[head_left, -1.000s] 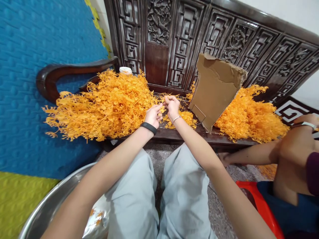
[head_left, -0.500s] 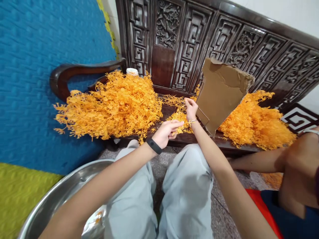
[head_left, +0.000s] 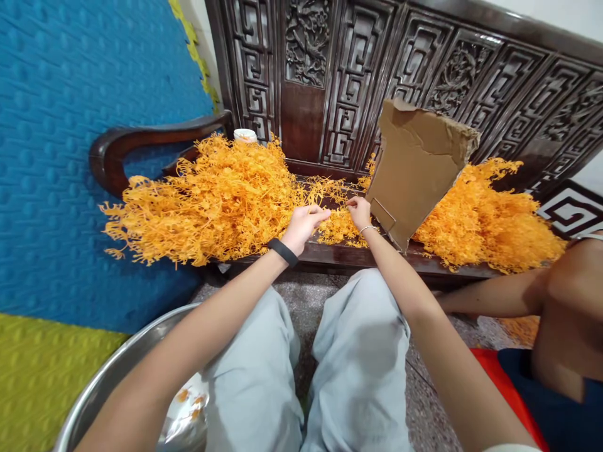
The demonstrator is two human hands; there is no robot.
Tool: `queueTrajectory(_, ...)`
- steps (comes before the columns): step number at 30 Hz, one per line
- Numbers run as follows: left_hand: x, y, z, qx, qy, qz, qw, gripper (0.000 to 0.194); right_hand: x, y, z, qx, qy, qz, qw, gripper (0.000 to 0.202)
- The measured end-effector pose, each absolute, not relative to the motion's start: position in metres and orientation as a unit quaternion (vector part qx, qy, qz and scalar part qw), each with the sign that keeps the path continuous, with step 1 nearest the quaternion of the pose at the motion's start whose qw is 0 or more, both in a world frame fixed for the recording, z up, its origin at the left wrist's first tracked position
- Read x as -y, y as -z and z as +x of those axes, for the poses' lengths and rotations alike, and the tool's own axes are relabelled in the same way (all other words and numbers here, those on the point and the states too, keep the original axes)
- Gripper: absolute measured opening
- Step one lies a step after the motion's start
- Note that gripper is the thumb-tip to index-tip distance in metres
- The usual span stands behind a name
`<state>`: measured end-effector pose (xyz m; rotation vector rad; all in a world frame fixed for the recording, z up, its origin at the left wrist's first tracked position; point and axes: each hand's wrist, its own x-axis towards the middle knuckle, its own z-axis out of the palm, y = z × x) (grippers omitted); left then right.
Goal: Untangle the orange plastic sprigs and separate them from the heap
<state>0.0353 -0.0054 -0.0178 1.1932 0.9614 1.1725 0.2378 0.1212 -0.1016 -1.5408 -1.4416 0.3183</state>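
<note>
My left hand (head_left: 303,230), with a black band at the wrist, is above the bench beside the large left heap of orange plastic sprigs (head_left: 221,201). Its thumb and forefinger are pinched together; what they hold is too small to make out. To its right, my right hand (head_left: 360,213) has its fingers curled together over the small pile of loose orange sprigs (head_left: 336,227), and its fingertips' contents are hidden. A thin wire frame (head_left: 384,210) stands just right of that hand, against an upright brown cardboard sheet (head_left: 414,169).
Another orange heap (head_left: 490,220) lies right of the cardboard on the dark wooden bench (head_left: 325,253). A white tub (head_left: 245,135) stands behind the left heap. A metal basin (head_left: 101,383) is on the floor at lower left. Another person's leg (head_left: 499,298) is at right.
My hands have moved apart: the left one went back and left toward the big heap, the right one came slightly nearer me. An orange strand no longer shows at my left fingertips.
</note>
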Motion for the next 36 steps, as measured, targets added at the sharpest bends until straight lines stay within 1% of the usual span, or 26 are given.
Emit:
queueTrajectory(2,0.000,0.019,0.030,-0.397,-0.512,0.578,0.496,0.027,-0.121,0.103,0.240,0.586,-0.137,-0.640,0.478,0.017)
queueTrajectory(4,-0.003,0.017,0.025,-0.384,-0.519,0.608,0.462,0.028,-0.121,0.103,0.240,0.574,-0.145,-0.648,0.480,0.018)
queueTrajectory(8,-0.001,0.008,0.017,-0.382,-0.531,0.590,0.474,0.024,-0.117,0.091,0.235,0.547,-0.160,-0.652,0.501,0.022)
queueTrajectory(11,0.000,0.004,0.014,-0.388,-0.538,0.569,0.486,0.024,-0.107,0.074,0.225,0.551,-0.177,-0.623,0.526,0.015)
queueTrajectory(14,-0.003,0.004,0.013,-0.398,-0.542,0.546,0.500,0.023,-0.090,0.056,0.211,0.561,-0.258,-0.539,0.572,0.008)
queueTrajectory(16,-0.005,0.005,0.013,-0.402,-0.541,0.534,0.510,0.023,-0.075,0.043,0.200,0.568,-0.331,-0.479,0.582,0.016)
queueTrajectory(19,-0.008,0.007,0.014,-0.403,-0.538,0.526,0.521,0.023,-0.054,0.026,0.185,0.598,-0.415,-0.413,0.548,0.032)
queueTrajectory(20,-0.009,0.007,0.015,-0.404,-0.536,0.525,0.523,0.023,-0.047,0.022,0.180,0.611,-0.440,-0.398,0.524,0.035)
queueTrajectory(22,-0.010,0.008,0.015,-0.404,-0.533,0.527,0.525,0.024,-0.036,0.016,0.172,0.644,-0.474,-0.375,0.470,0.032)
queueTrajectory(25,-0.010,0.008,0.015,-0.403,-0.530,0.532,0.523,0.024,-0.028,0.013,0.167,0.684,-0.468,-0.354,0.434,0.024)
queueTrajectory(31,-0.011,0.009,0.011,-0.414,-0.525,0.528,0.524,0.021,-0.033,0.015,0.176,0.662,-0.450,-0.342,0.493,0.020)
queueTrajectory(36,-0.011,0.009,0.012,-0.412,-0.525,0.526,0.527,0.021,-0.035,0.015,0.177,0.639,-0.458,-0.344,0.513,0.017)
